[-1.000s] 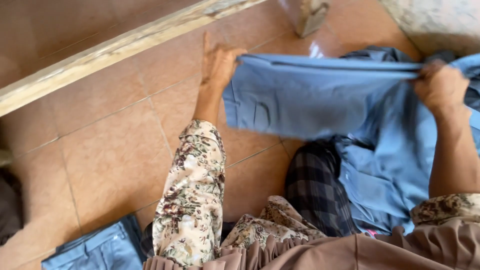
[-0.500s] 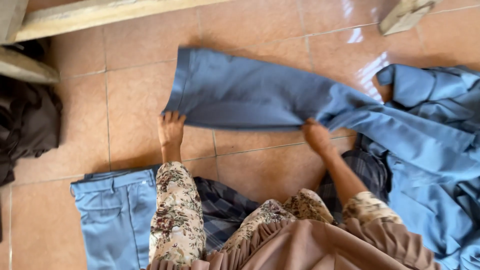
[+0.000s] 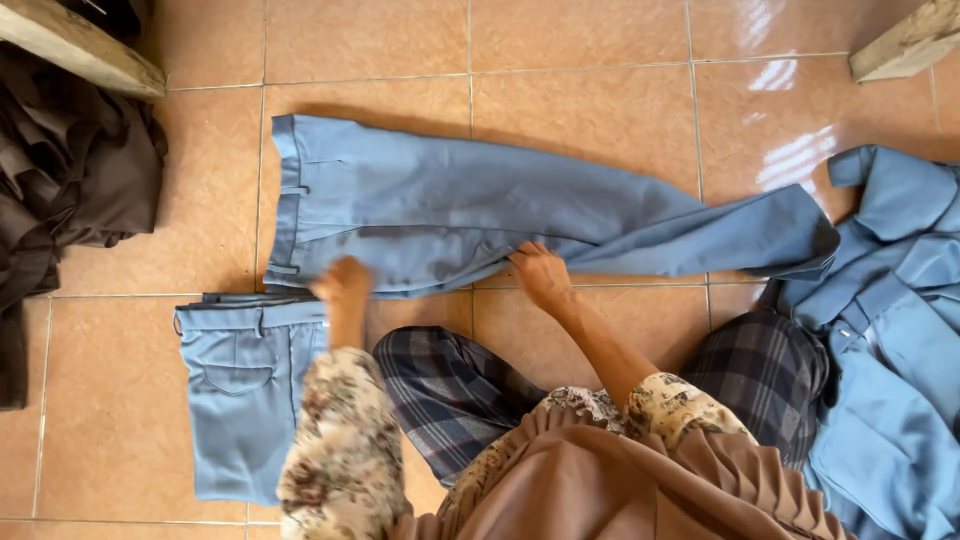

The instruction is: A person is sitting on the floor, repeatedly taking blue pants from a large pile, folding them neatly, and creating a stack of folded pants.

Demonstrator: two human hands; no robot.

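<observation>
Head view, near edge: brown skirt (image 3: 620, 490), floral sleeves, plaid cloth (image 3: 450, 390) over the legs. Folded blue trousers (image 3: 245, 390) lie on the floor tiles (image 3: 120, 420) at lower left. Left hand (image 3: 343, 283) rests on the near hem of the spread blue trousers (image 3: 450, 215), fingers blurred, so can't tell if its grip is closed. Right hand (image 3: 540, 275) presses flat on the same hem, fingers loosely open, nothing pinched. Trousers lie across the floor, waistband left. Blue clothes pile (image 3: 890, 330) at right, dark clothes heap (image 3: 60, 190) far left, wooden beam (image 3: 80, 50) top left.
</observation>
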